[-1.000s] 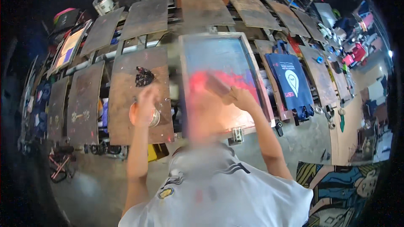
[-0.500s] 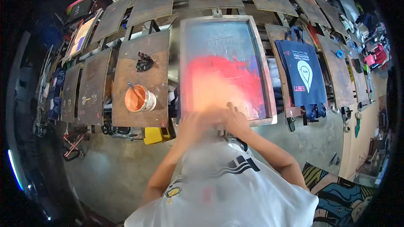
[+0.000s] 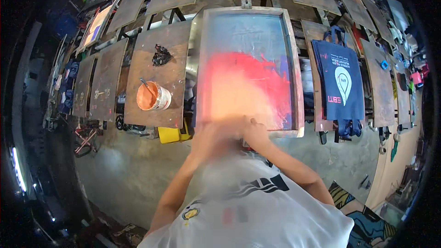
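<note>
A wooden-framed printing screen lies in front of me, with red ink and a paler orange patch spread over the near part of its bluish mesh. Both my hands are at the screen's near edge, close together. My left hand is smeared, so its fingers cannot be read. The fingers of my right hand are curled closed, the thumb side upward. Whatever lies between the hands is lost in blur.
Left of the screen, a board carries a tub of orange ink with a handle sticking out, and a crumpled black lump. Dark blue printed bags lie on the board to the right. A yellow container is below the left board.
The whole view has shifted slightly, with the boards and screen sitting higher and further right in the picture. My hands stay at the screen's near edge; the ink area looks much the same.
</note>
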Motion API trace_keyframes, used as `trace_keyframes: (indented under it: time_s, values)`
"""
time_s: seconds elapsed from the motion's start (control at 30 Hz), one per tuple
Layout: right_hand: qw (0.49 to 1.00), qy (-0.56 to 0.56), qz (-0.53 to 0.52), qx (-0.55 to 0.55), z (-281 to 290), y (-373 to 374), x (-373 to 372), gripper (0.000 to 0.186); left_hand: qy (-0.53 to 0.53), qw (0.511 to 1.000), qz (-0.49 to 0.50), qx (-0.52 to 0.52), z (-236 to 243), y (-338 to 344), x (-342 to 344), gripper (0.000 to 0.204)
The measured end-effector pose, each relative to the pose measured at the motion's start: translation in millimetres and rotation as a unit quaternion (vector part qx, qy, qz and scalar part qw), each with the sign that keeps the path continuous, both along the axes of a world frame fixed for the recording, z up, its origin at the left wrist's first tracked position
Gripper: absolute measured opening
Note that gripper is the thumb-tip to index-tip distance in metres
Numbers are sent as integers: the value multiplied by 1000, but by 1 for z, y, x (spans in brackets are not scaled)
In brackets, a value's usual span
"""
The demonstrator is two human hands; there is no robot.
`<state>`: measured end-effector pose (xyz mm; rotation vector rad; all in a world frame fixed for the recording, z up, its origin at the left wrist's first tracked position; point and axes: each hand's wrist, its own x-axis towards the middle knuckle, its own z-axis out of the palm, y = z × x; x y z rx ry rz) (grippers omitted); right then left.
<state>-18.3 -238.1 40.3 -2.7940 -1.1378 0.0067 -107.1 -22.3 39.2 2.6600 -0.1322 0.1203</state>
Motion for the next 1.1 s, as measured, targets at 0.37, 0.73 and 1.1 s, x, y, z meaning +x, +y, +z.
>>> trace_keyframes:
  time_s: [0.37,0.73,1.1]
  values:
    - [996,85,-40,-3,-6,19,33,17,29,999,9,17,6,17,25,47]
    - [997,-1,-69,33,-18,32,32,15,-5,1000,-23,-2,36,21,47,50]
    - [997,22,-65,-24,-25,23,8,24,82,989,-41,-113,42,25,32,47]
